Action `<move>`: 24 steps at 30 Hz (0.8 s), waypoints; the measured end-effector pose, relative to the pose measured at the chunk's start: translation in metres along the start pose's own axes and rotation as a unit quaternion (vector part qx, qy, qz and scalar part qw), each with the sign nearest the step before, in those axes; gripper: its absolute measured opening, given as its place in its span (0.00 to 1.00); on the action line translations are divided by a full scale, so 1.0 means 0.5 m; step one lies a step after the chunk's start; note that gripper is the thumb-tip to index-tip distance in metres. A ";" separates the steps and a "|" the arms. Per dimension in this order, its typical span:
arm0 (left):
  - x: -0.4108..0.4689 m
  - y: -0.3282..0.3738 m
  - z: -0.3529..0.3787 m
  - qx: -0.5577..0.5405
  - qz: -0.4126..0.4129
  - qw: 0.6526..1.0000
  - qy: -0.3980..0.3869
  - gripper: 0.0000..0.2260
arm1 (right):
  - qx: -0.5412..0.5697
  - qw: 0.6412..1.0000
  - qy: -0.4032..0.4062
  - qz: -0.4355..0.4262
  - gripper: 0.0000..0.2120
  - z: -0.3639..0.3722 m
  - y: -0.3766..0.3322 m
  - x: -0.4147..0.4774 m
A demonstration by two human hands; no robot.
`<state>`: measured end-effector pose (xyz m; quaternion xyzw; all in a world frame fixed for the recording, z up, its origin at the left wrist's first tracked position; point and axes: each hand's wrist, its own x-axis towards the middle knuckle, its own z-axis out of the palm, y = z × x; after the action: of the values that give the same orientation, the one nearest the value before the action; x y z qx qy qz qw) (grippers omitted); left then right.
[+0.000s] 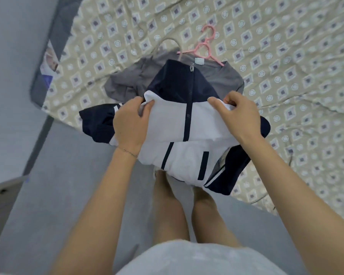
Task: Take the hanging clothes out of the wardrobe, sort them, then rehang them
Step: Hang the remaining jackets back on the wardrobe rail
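Observation:
A navy and white zip jacket (179,124) lies at the bed's edge, its collar pointing away from me and its lower part hanging off toward my legs. My left hand (130,121) grips a fold of the white fabric on its left side. On the right side, my right hand (239,116) pinches the white fabric in the same way. Beneath the jacket lie grey garments (127,84), one on a pink hanger (204,49) and one on a beige hanger (168,41).
The bed (286,66) carries a beige patterned sheet and fills the upper right. A grey floor (64,185) runs along the bed on my side. A piece of grey furniture (0,197) stands at the left edge.

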<state>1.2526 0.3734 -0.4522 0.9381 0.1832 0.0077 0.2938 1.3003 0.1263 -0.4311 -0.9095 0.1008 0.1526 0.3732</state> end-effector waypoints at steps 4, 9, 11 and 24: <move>-0.120 0.010 -0.067 -0.009 -0.068 0.997 0.036 0.19 | -0.025 0.998 -0.037 -0.046 0.25 -0.029 -0.029 -0.083; -0.277 -0.014 -0.154 -0.023 -0.123 0.989 0.083 0.18 | -0.048 0.988 -0.095 -0.112 0.25 -0.025 -0.086 -0.188; -0.340 -0.036 -0.185 -0.030 -0.147 0.984 0.098 0.16 | -0.068 0.979 -0.122 -0.147 0.26 -0.013 -0.111 -0.227; -0.798 -0.083 -0.297 -0.057 -0.377 0.883 0.273 0.18 | -0.229 0.798 -0.353 -0.432 0.27 0.103 -0.263 -0.514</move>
<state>0.8485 0.3475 -0.3151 0.7409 0.5952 0.1623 0.2655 1.0891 0.2728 -0.2901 -0.8005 -0.4793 0.3049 0.1909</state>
